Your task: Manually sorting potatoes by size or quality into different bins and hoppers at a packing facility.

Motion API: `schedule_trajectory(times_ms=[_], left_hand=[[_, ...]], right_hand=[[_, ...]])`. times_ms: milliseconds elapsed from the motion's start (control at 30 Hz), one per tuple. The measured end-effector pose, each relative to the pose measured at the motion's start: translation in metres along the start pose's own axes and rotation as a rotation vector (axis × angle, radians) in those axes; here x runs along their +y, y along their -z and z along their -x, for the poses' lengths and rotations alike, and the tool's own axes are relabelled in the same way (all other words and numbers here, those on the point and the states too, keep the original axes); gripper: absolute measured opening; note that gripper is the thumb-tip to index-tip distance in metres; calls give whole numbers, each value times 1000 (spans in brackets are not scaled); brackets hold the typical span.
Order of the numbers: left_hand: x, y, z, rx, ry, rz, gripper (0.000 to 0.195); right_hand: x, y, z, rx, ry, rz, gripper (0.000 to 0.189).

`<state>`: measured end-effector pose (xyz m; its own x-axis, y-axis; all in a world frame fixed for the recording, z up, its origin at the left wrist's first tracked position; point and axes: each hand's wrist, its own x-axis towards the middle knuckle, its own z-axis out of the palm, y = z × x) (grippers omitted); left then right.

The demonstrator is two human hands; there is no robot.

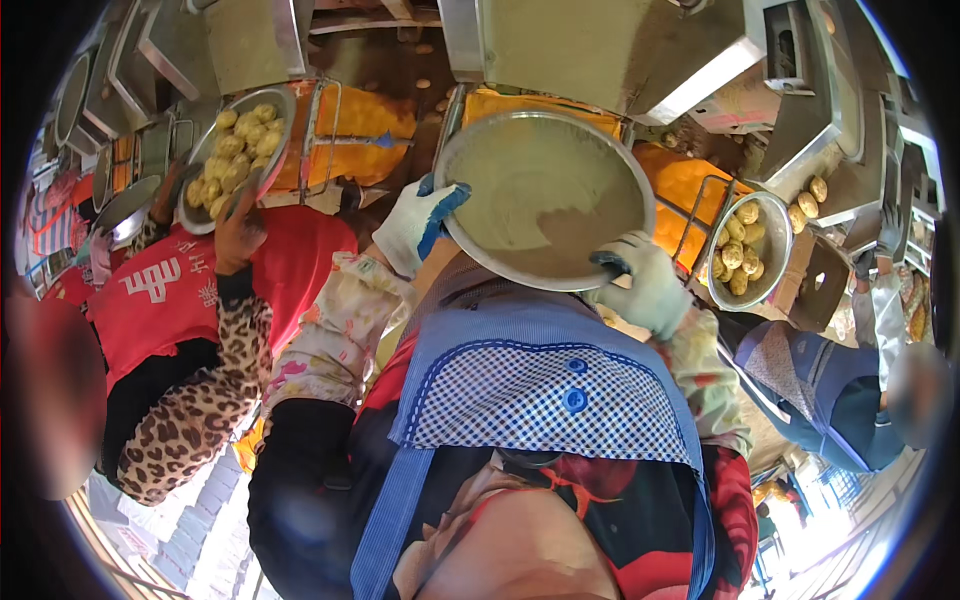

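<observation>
A large round metal basin with no potatoes in it is held up before my apron. My left hand, in a white glove with a blue palm, grips its left rim. At its lower right rim is my right hand, in a similar glove, its fingers over the edge. A patch of shadow lies across the lower right of the basin's inside. Beneath and beyond it, orange cloth hangs by a metal frame.
At left, a co-worker in a red apron holds a basin of potatoes. To the right stands another basin of potatoes, near loose potatoes on a ledge and a co-worker. Metal chutes stand ahead.
</observation>
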<state>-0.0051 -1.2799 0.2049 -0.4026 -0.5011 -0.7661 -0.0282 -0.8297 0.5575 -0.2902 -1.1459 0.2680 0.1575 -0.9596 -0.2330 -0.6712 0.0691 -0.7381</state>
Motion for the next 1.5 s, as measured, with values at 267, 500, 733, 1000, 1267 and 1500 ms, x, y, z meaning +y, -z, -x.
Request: schedule_trajectory(times_ms=[267, 500, 733, 1000, 1267, 1500], left_hand=[[-40, 49, -33, 127, -450, -489, 26], [-18, 35, -20, 278, -284, -177, 24], [7, 5, -23, 282, -387, -157, 22], [-40, -108, -2, 125, -594, -429, 32], [-141, -289, -28, -163, 25, -229, 29], [-183, -335, -78, -469, -222, -921, 31]], right_hand=[[63, -103, -34, -219, -117, 305, 30], [53, -81, 11, 87, -104, 327, 44], [96, -54, 92, 223, -547, 134, 47], [196, 37, 176, 513, -855, 185, 51], [261, 39, 260, 202, -549, 359, 51], [295, 23, 249, 302, -480, 525, 28]])
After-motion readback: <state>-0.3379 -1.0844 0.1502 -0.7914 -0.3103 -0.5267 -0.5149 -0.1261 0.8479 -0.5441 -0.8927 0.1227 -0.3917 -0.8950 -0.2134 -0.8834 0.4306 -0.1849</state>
